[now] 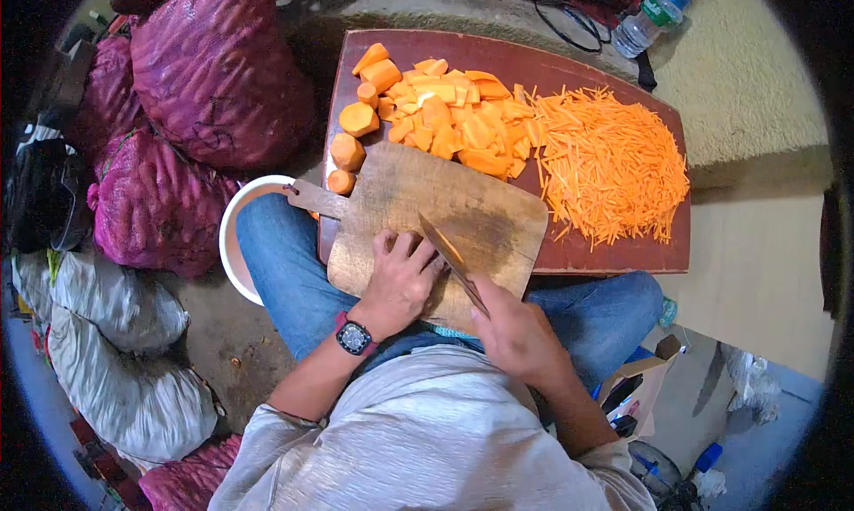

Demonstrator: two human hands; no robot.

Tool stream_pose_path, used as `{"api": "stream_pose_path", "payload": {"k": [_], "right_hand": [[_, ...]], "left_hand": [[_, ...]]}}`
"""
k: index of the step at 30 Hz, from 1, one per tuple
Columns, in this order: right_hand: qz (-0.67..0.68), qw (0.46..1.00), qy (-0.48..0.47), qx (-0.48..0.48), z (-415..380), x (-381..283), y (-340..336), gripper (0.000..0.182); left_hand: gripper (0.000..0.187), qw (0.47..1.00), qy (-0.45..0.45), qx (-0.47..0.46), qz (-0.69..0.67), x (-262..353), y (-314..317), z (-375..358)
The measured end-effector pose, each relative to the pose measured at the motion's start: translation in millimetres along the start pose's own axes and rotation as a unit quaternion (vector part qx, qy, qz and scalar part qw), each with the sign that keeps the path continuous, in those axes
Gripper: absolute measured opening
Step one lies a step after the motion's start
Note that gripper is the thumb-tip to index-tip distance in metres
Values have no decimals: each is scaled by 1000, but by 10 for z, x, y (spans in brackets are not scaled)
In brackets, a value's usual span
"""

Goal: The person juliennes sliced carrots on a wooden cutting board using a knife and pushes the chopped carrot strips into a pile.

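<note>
A wooden cutting board point(445, 191) lies tilted over the front of a red-brown table. My right hand point(520, 333) is wrapped round the handle of a knife point(455, 264), whose blade rests on the board. Beside the blade, my left hand point(400, 280) presses down with curled fingers; what lies under them is hidden. A thin orange strip point(450, 246) shows along the blade. Behind the board are carrot slices point(454, 120), with thick carrot chunks point(347, 152) to their left and a heap of carrot shreds point(614, 168) to their right.
The red-brown table point(578, 260) bears the carrots. A white basin point(233, 244) stands by my left knee. Pink mesh sacks point(222, 75) and white sacks point(133, 386) fill the left side. A water bottle point(654, 20) is at the back right, an open box point(645, 386) at the lower right.
</note>
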State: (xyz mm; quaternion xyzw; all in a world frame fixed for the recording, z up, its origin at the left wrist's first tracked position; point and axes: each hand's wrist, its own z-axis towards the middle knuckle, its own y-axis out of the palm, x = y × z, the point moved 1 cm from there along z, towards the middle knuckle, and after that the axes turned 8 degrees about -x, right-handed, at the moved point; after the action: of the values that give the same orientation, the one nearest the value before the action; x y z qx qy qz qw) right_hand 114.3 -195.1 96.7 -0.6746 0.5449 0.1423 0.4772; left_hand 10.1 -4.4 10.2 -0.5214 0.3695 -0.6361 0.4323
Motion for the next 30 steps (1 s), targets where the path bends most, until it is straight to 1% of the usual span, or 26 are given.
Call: {"api": "stream_pose_path", "payload": {"k": [2,9,11,15,17,18,20,22,24,26,30], "right_hand": [[-18,1000,-22,4,129,-9,4,48],[-2,999,-36,31,-9,15,55,42],[-26,996,-67,47,127,31,67,43],[-54,995,-67,45,62,-38,3,42],[-35,999,-21,28,-45,-74,7,40],[-37,999,-20,24,-14,-56,17,40],[-30,998,-51,39,104,-5,36,42],[-35,997,-53,36,169,-2,34,43],[-40,997,-60,33,156,-32,31,43],[-14,1000,-5,10,24,-55,25,43],[-13,1000,6,10,86,-57,42,43]], "left_hand": [[30,1000,-2,-3,-10,23,10,6],[32,1000,-1,-2,-3,0,19,-30],[33,1000,2,-1,1,14,22,-15],[34,1000,2,-9,5,-17,22,-21],[34,1000,-3,-10,1,-12,49,-46],[35,1000,-4,-3,4,-15,51,-39],[35,1000,-2,5,7,9,46,-23],[34,1000,-20,10,11,26,13,-12],[34,1000,-13,10,6,-3,9,-34],[33,1000,-17,11,-4,-23,28,-55],[32,1000,-11,18,-9,-18,39,-48]]}}
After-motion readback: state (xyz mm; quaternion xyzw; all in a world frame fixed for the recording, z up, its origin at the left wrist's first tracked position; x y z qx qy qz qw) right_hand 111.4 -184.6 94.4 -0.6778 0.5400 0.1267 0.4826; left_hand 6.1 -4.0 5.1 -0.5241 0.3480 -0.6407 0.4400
